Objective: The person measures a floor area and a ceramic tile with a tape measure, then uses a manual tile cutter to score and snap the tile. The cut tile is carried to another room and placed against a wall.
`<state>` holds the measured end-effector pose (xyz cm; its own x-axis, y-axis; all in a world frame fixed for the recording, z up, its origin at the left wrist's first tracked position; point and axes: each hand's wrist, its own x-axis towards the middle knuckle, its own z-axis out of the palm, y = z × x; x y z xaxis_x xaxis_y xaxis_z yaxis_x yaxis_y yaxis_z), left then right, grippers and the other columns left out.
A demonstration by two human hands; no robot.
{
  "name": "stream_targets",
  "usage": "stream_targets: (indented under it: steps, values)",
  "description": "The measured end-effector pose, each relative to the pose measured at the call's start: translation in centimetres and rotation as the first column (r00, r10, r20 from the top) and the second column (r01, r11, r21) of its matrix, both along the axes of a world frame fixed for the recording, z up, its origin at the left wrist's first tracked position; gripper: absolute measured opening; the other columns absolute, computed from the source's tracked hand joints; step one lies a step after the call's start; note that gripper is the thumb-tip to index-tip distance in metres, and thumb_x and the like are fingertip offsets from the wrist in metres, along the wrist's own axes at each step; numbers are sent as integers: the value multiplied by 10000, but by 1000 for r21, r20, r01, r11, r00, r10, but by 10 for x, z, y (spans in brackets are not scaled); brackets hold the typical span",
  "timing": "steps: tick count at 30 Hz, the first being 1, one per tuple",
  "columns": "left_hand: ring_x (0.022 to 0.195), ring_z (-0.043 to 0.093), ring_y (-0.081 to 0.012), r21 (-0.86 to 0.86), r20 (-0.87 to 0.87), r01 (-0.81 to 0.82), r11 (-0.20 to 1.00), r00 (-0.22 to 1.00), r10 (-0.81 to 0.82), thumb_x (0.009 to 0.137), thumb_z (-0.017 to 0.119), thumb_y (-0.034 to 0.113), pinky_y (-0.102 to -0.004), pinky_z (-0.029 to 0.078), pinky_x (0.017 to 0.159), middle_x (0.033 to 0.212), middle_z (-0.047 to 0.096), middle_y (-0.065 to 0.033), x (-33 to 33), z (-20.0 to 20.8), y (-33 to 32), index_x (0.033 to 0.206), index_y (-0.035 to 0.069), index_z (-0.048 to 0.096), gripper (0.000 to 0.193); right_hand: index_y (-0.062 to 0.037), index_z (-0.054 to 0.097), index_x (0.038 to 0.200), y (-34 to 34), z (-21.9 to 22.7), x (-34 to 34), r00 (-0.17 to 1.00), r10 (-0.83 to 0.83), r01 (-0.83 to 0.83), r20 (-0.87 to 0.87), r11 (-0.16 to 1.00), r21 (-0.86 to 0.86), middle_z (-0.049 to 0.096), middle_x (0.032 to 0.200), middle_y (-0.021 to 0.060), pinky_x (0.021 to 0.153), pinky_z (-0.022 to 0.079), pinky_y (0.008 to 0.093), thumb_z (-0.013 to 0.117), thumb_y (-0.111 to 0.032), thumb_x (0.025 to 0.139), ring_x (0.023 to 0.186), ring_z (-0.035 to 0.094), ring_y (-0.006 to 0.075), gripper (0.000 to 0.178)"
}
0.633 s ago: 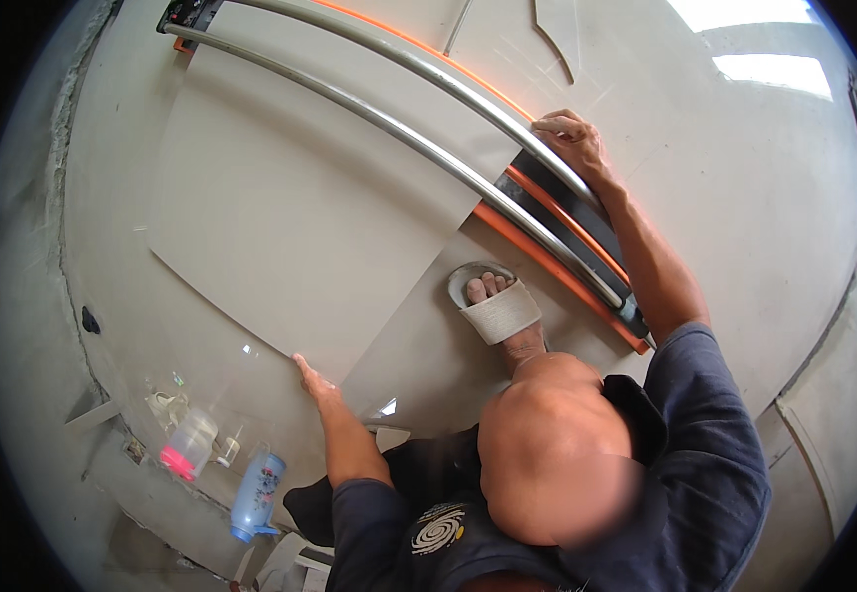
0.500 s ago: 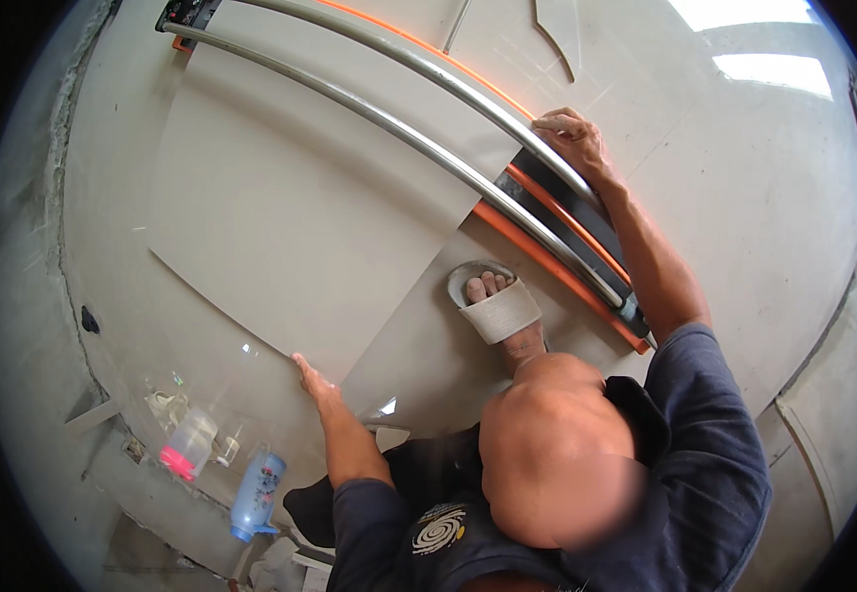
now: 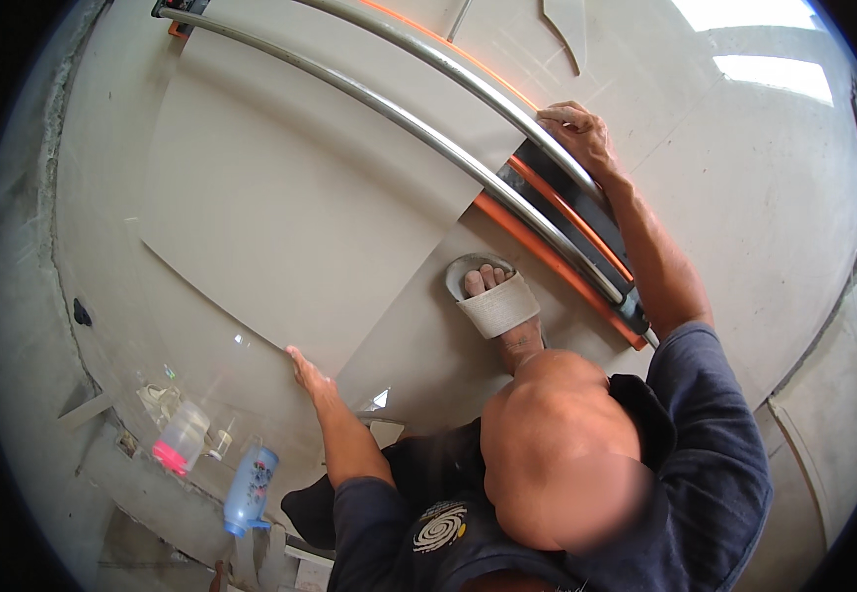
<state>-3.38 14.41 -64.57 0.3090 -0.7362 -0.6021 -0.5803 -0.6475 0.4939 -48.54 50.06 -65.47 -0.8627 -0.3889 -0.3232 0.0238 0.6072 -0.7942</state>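
A large beige-grey tile [image 3: 280, 187] lies in a manual tile cutter with two long steel rails [image 3: 428, 133] and an orange-and-black base [image 3: 557, 257]. The rails pass over the tile. At the tile's near left edge is my left hand [image 3: 310, 370], its fingers stretched out and their tips touching that edge. My right hand [image 3: 581, 138] reaches over to the far side of the rails, fingers bent, with the tips at the tile's edge beside the orange strip [image 3: 468, 64]. The rail covers part of that grip.
My sandalled foot [image 3: 492, 296] stands between the tile and the cutter's near end. At the lower left are a blue flask [image 3: 250, 488] and a clear jug with a pink lid [image 3: 182, 439]. A broken tile piece [image 3: 568, 30] lies beyond the cutter.
The whole view has shifted slightly. Both hands stay at about the same places on the tile, and neither has let go or taken hold of anything.
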Motion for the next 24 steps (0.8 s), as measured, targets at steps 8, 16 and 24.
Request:
stream_targets:
  steps: [8,16,24]
  values:
    - [1299,320,-317,5,56,-5,1000,998,5,804,502,656,-485,281,1050,1444,281,-166,2,-8,-3,1387,13,306,890,-78,680,1009,-4,-2,-1,999,-9,13,-36,995,99,651,1007,75,803,490,300,614,-208,867,916,618,167,203]
    - [673,628,-330,-212,492,329,920,850,-190,814,454,666,-410,522,683,684,634,-188,20,-9,-63,783,-48,625,735,-70,614,1132,98,82,16,921,333,-259,-202,911,321,629,1101,119,868,462,342,524,-383,909,1012,590,244,395]
    - [931,601,-341,-577,207,357,735,934,-291,867,532,381,-428,496,789,1041,601,-167,-127,-22,-105,1017,48,596,371,6,452,1295,322,229,232,875,-168,-278,454,594,755,511,1249,238,989,386,407,741,-493,645,1199,475,305,869]
